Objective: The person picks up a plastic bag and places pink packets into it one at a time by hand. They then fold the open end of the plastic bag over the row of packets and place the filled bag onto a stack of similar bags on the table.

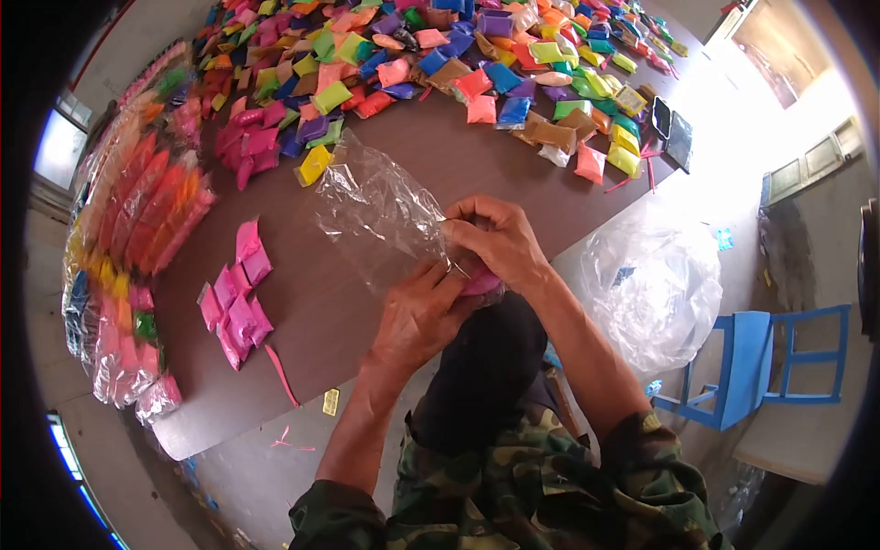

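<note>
A clear plastic bag [380,206] stretches over the table from between my two hands. My left hand [417,312] is closed on the bag's near end, fingers bent. Opposite it, my right hand [495,240] pinches the bag's edge between thumb and fingers. A pink packet [480,280] shows partly below my right hand, at the near end of the bag; the fingers hide the rest of it. To the left on the table lies a small group of pink packets [240,307], with a thin red strip [282,376] beside them.
A large heap of colourful packets [440,64] covers the far side of the brown table [321,302]. Filled clear bags [137,238] are stacked along the left edge. A big clear plastic bag [653,284] and a blue chair [744,367] stand at the right. A phone [678,140] lies far right.
</note>
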### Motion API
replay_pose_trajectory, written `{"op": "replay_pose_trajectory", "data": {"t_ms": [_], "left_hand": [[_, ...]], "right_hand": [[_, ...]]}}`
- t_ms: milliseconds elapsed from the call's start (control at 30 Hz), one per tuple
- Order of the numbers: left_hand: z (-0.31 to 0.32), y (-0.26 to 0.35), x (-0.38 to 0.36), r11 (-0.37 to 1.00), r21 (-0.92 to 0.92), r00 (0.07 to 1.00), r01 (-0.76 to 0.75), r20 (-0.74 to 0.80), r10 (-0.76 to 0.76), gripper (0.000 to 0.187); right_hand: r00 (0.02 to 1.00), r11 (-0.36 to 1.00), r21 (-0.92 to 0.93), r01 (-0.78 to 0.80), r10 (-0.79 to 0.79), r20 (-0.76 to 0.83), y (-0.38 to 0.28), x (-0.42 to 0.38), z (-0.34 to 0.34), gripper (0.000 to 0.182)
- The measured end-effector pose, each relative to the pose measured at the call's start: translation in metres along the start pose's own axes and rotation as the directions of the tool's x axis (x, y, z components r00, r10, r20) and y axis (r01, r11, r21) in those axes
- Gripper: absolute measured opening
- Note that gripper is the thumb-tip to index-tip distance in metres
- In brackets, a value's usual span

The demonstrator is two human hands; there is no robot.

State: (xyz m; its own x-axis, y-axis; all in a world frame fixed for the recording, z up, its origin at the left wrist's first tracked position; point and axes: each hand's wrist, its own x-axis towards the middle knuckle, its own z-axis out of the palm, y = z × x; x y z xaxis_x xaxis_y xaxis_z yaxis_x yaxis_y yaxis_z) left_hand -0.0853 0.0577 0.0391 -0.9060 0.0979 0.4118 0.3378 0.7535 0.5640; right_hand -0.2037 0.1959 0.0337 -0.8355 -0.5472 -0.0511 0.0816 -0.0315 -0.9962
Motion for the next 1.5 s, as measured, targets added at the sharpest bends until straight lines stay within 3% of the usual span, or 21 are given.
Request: {"op": "replay_pose_trajectory", "data": {"t_ms": [133, 200, 300, 433, 533, 633, 700, 800, 900, 1000, 1133, 1200, 1233, 1300, 1400, 1500], "left_hand": [[0.002, 0.006, -0.001, 0.975, -0.111, 0.981, 0.193, 0.021, -0.192, 0.039], [0.002, 0.006, -0.001, 0.935, -0.182, 0.953, 0.304, 0.04, -0.302, 0.04], [0.001, 0.004, 0.0, 0.946, -0.084, 0.949, 0.312, 0.064, -0.307, 0.044], [0.005, -0.002, -0.003, 0.952, -0.111, 0.958, 0.287, 0.066, -0.281, 0.044], [0.008, 0.001, 0.001, 0.978, -0.083, 0.981, 0.19, 0.039, -0.187, 0.043], [0.008, 0.0, 0.004, 0.996, 0.011, 0.996, 0.088, -0.026, -0.088, 0.042], [0.01, -0.003, 0.008, 0.991, 0.133, 0.996, -0.014, -0.088, 0.026, 0.043], [0.021, -0.001, 0.005, 0.999, 0.048, 0.996, 0.01, -0.094, -0.005, 0.047], [0.021, -0.001, 0.004, 0.989, -0.03, 0.989, 0.142, -0.028, -0.143, 0.06], [0.019, -0.001, 0.005, 0.975, -0.131, 0.978, 0.181, -0.077, -0.192, 0.063], [-0.002, 0.005, 0.001, 0.984, -0.013, 0.98, 0.178, -0.089, -0.179, 0.06], [-0.02, -0.004, -0.007, 0.986, 0.103, 0.98, 0.134, -0.162, -0.116, 0.053], [-0.038, -0.01, -0.012, 0.963, 0.189, 0.971, 0.194, -0.179, -0.16, 0.048], [-0.081, -0.037, -0.024, 0.876, 0.385, 0.946, 0.291, -0.255, -0.202, 0.04], [-0.137, -0.113, -0.042, 0.632, 0.667, 0.915, 0.394, -0.347, -0.204, 0.04], [-0.171, -0.166, -0.052, 0.505, 0.756, 0.909, 0.415, -0.321, -0.266, 0.04]], "right_hand": [[0.999, 0.996, -0.081, -0.04, 0.041, 0.013, -0.007, 0.001, -0.009, 0.019], [0.999, 0.993, -0.11, 0.033, -0.034, -0.005, -0.005, 0.005, -0.013, 0.019], [0.993, 0.995, -0.044, 0.09, -0.093, -0.077, 0.003, 0.003, -0.022, 0.021], [0.988, 0.998, -0.02, 0.066, -0.069, -0.139, 0.007, -0.011, -0.035, 0.022], [0.997, 0.933, -0.351, 0.077, -0.072, 0.026, -0.005, -0.019, -0.028, 0.021], [0.977, 0.917, -0.364, 0.163, -0.201, -0.069, 0.003, -0.015, -0.017, 0.02], [0.968, 0.966, -0.228, 0.122, -0.167, -0.188, 0.01, -0.016, -0.012, 0.021], [0.958, 0.998, 0.015, 0.061, -0.055, -0.282, 0.012, -0.011, -0.012, 0.021], [0.959, 0.995, -0.098, 0.016, -0.043, -0.28, 0.005, -0.011, -0.008, 0.022], [0.952, 0.99, -0.132, 0.052, -0.089, -0.294, 0.011, -0.008, -0.006, 0.024], [0.95, 0.984, -0.177, 0.018, -0.072, -0.304, 0.009, -0.007, -0.004, 0.024], [0.961, 0.998, 0.007, -0.06, 0.059, -0.27, 0.01, -0.006, -0.006, 0.024], [0.962, 0.997, 0.018, -0.068, 0.071, -0.264, 0.012, -0.006, -0.008, 0.024], [0.961, 0.998, -0.041, -0.051, 0.038, -0.272, 0.02, -0.003, -0.011, 0.025], [0.952, 0.993, -0.121, 0.007, -0.044, -0.303, 0.025, -0.001, -0.01, 0.027], [0.942, 0.984, -0.177, 0.036, -0.092, -0.322, 0.029, 0.0, -0.012, 0.027]]}}
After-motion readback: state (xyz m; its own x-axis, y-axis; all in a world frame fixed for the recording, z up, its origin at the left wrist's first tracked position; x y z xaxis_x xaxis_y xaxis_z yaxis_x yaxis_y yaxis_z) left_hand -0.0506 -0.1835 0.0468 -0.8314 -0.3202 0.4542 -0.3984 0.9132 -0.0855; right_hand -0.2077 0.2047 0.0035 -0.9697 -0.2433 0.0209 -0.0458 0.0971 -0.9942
